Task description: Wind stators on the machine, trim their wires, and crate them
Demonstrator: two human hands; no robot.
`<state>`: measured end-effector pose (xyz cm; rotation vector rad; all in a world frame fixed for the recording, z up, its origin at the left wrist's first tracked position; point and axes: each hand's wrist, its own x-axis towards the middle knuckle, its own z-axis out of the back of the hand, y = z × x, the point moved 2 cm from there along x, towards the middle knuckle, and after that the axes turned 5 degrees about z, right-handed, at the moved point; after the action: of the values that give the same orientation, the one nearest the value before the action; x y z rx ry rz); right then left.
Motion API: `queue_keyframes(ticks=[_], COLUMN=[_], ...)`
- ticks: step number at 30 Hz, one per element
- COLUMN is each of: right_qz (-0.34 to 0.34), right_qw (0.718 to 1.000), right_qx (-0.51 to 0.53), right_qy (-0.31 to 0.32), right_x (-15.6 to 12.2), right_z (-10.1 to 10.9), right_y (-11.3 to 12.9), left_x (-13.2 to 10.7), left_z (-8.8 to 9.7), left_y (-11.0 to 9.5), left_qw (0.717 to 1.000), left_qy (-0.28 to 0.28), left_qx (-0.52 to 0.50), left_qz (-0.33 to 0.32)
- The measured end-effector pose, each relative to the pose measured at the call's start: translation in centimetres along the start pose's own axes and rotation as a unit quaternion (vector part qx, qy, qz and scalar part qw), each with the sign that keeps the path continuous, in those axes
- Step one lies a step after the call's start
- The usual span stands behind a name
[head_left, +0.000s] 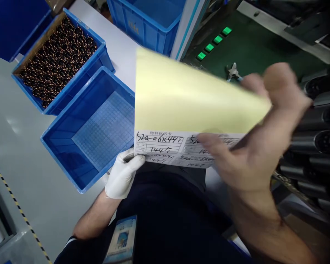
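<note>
A sheet of labels [159, 143] is held up in front of me, with handwriting in its printed boxes. A pale yellow flap [181, 99] of paper covers its upper part and bends toward the right. My left hand [122, 176], in a white glove, pinches the lower left corner between thumb and fingers. At the right side, my bare right hand [244, 157] is blurred. Its thumb lies across the printed front, and the fingers curl around the yellow corner. Left of the sheet stands a blue bin [63, 146] whose gridded bottom shows.
Another blue bin [79, 79] is filled with black and copper-coloured coil-like parts. A further blue crate [143, 33] stands on the white surface at the top. On the green mat [253, 47] lie small pliers [233, 71]. Dark cylinders [305, 161] line the right side.
</note>
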<state>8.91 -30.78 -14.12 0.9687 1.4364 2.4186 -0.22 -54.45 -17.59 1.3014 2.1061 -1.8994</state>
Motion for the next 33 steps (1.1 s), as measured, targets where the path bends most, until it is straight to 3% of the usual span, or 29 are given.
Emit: queue_keyframes(ticks=[2,4,6,8,11,13,16,20,24,28,33], right_qz=[-0.097,-0.202,-0.266,-0.275,-0.206,-0.095,0.066,0.185,0.197,0.181,0.224], right_qw=[0.986,0.953,0.928,0.931,0.975,0.992,0.974,0.96,0.957,0.959,0.948], right_qx=[0.134,0.226,0.257,0.234,0.08,-0.079,-0.207,-0.194,-0.145,-0.131,-0.124], right_qy=[-0.016,-0.018,-0.038,-0.045,-0.013,-0.039,-0.068,0.076,0.156,0.177,0.189], right_x=[-0.3,-0.9,-1.5,-1.8,-1.7,-1.6,-1.6,-1.2,-0.5,-0.8,-1.5], right_z=[0.1,-0.1,-0.1,0.0,0.4,0.8,1.0,0.1,-0.4,-0.5,-0.9], right_y=[-1.5,-2.5,-3.3,-4.0,-4.7,-3.9,-0.4,4.4,5.7,5.2,4.8], left_x=[-0.1,-0.2,-0.5,-0.7,-1.1,-1.3,-1.5,-1.5,-1.5,-1.7,-1.9], left_z=[0.3,0.4,0.4,0.3,0.2,0.2,0.0,-0.9,-1.7,-1.8,-1.8], left_y=[-0.1,-0.5,-1.0,-1.5,-1.6,-1.5,-1.3,-1.7,-2.5,-3.3,-3.7], left_qw=[0.999,0.995,0.987,0.979,0.971,0.963,0.941,0.916,0.896,0.874,0.857], left_qy=[-0.022,-0.03,-0.031,-0.031,-0.04,-0.07,-0.112,-0.043,0.005,0.01,0.014], left_qx=[0.031,0.09,0.156,0.202,0.223,0.231,0.236,0.22,0.248,0.302,0.342], left_qz=[0.0,0.006,0.002,-0.019,-0.073,-0.123,-0.214,-0.334,-0.368,-0.381,-0.385])
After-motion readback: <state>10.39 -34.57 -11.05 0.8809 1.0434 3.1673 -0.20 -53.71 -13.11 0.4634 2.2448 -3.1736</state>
